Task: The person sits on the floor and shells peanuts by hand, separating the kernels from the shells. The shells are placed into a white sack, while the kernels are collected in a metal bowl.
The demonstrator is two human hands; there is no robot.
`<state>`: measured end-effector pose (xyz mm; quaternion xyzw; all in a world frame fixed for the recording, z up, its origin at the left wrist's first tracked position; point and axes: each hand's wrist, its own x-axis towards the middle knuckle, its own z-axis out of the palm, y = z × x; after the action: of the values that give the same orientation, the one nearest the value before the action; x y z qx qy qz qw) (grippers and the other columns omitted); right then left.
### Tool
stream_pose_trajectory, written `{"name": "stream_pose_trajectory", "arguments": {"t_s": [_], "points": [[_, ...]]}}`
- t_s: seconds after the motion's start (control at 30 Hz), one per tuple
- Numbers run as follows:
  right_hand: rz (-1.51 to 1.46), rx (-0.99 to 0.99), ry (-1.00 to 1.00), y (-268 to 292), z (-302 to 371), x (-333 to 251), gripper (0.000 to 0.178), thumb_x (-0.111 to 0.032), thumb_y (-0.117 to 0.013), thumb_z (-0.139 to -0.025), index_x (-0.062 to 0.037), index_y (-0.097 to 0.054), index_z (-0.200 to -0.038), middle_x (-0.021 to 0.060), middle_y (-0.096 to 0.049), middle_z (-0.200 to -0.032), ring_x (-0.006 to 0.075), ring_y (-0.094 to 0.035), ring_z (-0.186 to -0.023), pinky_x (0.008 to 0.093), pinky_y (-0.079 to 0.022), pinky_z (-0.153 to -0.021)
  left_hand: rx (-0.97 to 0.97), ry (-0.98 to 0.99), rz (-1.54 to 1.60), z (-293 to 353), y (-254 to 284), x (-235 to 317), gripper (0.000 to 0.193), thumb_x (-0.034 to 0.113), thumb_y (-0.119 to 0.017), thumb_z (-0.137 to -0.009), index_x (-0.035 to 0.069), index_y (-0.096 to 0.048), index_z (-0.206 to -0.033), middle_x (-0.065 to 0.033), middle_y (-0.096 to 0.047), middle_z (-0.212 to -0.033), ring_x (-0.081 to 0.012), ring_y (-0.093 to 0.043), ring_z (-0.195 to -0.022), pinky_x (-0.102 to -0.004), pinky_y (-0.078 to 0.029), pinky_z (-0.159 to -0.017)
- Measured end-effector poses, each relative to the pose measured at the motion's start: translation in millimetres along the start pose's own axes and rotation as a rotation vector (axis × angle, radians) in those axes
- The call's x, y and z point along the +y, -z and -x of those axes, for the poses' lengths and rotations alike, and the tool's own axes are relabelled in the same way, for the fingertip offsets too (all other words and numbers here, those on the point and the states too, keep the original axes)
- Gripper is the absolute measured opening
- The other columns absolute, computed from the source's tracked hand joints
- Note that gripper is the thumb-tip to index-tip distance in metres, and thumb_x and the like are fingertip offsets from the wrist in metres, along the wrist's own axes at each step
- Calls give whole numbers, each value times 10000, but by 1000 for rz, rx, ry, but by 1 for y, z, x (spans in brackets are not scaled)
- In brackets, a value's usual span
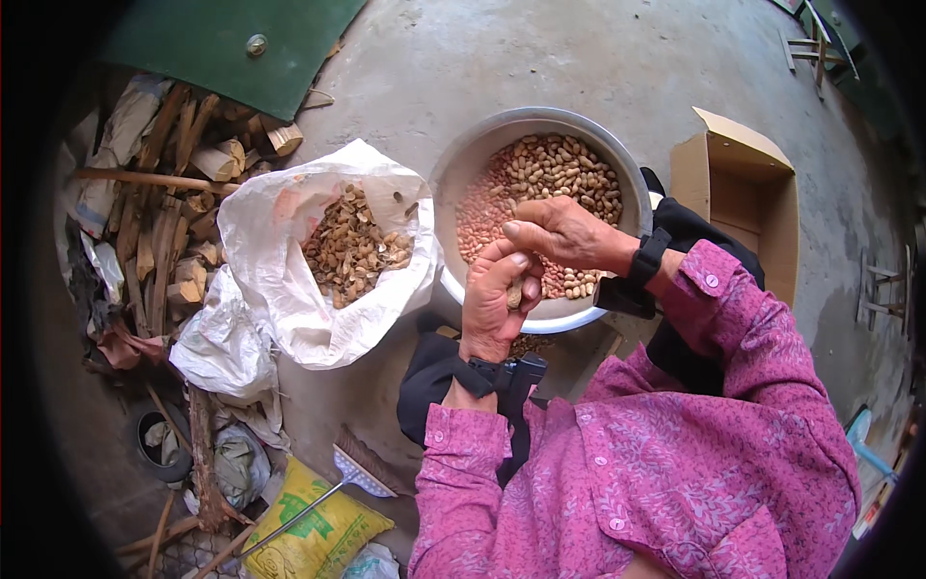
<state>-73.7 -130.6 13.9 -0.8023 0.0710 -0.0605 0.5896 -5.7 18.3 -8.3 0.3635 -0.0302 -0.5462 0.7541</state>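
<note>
Over the near part of a wide metal basin point(461, 172), my two hands meet at their fingertips. My left hand point(490, 307) is closed, palm up, with an unshelled peanut point(515, 295) visible against its curled fingers. From the right, my right hand point(571, 234) reaches in with thumb and fingers pinched together at the left fingertips; whatever sits in that pinch is hidden. Inside the basin, unshelled peanuts point(569, 172) are heaped toward the far right, and pink shelled kernels point(478, 210) lie on the left. Left of the basin stands an open white woven sack point(265, 232) holding broken peanut shells point(349, 253).
An open cardboard box point(772, 198) stands to the right on the concrete floor point(637, 58). Firewood point(159, 222) is stacked at the left beneath a green panel point(222, 48). A yellow bag point(323, 516) and a brush with a long handle point(365, 473) lie at the lower left.
</note>
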Motion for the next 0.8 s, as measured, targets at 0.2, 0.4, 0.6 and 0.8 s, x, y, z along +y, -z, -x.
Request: {"name": "stream_pose_trajectory", "arguments": {"t_s": [0.2,0.4,0.6,0.8], "points": [[-259,-26,-49,-3,0,7,388,-325,-436,-933,36,-543,-1028,143,-588,-928,194,-553,-873,317,-444,-757,-42,-24,49,3,-7,2,129,116,-541,-882,46,-533,-990,-74,-608,-741,-103,-555,-524,-200,-426,-414],[-513,-202,-234,-9,1,14,448,-364,-337,-959,6,-496,-1157,122,-540,-1067,173,-506,-985,298,-423,-859,-36,-19,49,1,-5,2,130,165,-587,-865,49,-555,-915,-70,-588,-731,-116,-538,-523,-192,-405,-420],[-476,-324,-31,-14,6,11,476,-389,-423,-918,-6,-470,-1197,93,-529,-1113,157,-485,-1037,291,-380,-923,-60,-14,-72,3,-1,3,171,199,-654,-817,67,-580,-898,-6,-585,-740,-65,-523,-538,-164,-388,-422],[-660,-279,-137,-23,10,0,948,-575,-697,-648,-28,-341,-1336,80,-516,-1143,173,-471,-1086,306,-364,-951,26,-50,-30,4,-3,-1,49,59,-582,-792,20,-587,-823,-13,-582,-730,-82,-538,-594,-192,-436,-534]]}}
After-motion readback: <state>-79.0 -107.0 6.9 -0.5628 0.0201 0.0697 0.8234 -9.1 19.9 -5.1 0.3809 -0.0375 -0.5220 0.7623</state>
